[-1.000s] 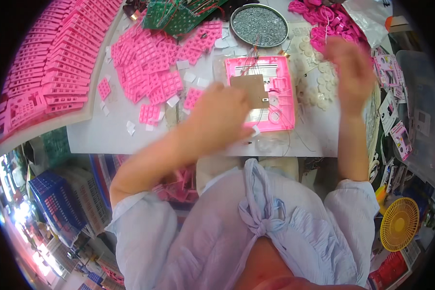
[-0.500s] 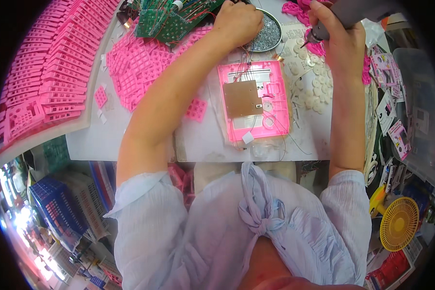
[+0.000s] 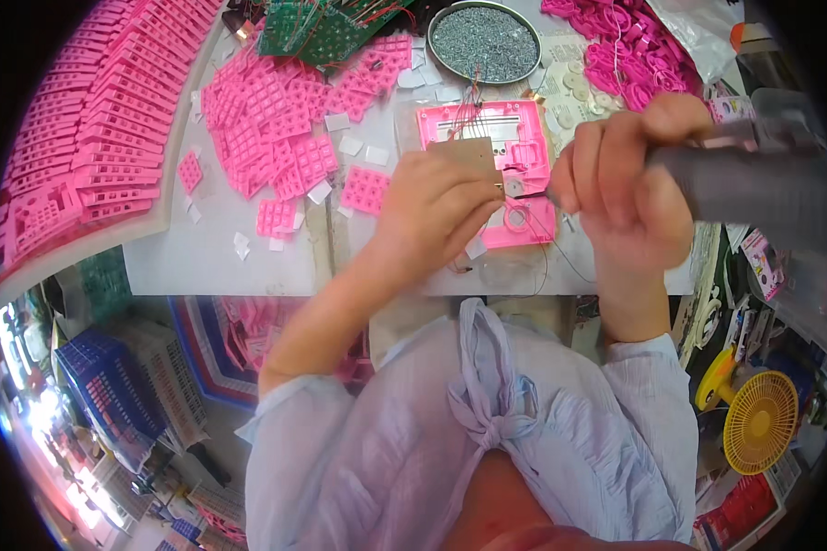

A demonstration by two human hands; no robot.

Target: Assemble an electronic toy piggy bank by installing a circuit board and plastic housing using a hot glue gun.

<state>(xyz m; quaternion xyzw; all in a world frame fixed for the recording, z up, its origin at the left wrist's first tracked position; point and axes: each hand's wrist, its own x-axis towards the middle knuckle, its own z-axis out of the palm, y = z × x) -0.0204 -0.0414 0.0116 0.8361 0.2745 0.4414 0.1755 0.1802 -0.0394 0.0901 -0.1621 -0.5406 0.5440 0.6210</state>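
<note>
My right hand (image 3: 629, 179) wraps around a grey electric screwdriver (image 3: 744, 184), which is smeared by motion. Its thin dark bit (image 3: 529, 195) points left, close to the fingertips of my left hand (image 3: 436, 209). Those fingertips are pressed together at the edge of a brown board (image 3: 471, 152); whatever they pinch is too small to make out. The board lies inside an open pink plastic casing (image 3: 529, 151), with thin wires running from its top. My left hand covers the board's lower left part.
Behind the casing stands a round dish (image 3: 484, 82) of small metallic screws (image 3: 484, 41). Pink keypads (image 3: 271, 106) and green circuit boards (image 3: 326, 32) lie left, beside stacked pink casings (image 3: 110, 138). Magenta straps (image 3: 629, 50) and white discs (image 3: 574, 87) lie at the far right.
My left hand has come from the screw dish down to the brown board. My right hand has lowered the screwdriver toward the casing, with its bit now beside my left fingertips.
</note>
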